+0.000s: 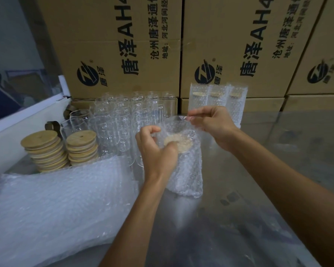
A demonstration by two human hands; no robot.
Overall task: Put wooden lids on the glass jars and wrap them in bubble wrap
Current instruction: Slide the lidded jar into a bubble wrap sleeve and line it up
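Bubble-wrapped jar [183, 170] stands upright; left hand [154, 149] fingers grip its top, right hand [214, 124] fingers pinch the wrap's edge

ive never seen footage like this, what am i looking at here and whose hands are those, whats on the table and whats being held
There is no machine here. The single picture comes from a camera worn on a person's head, looking forward and down, so the two bare arms reaching in from the bottom are the wearer's own.

On the shiny metal table stand a cluster of empty glass jars, two stacks of wooden lids to their left, and a pile of bubble wrap in front. Three wrapped jars stand at the back, against the cardboard boxes.

In the middle is a lidded jar in a bubble wrap sleeve. The left hand grips its top edge, while the right hand pinches the clear flap at the sleeve's opening, probably to close it.
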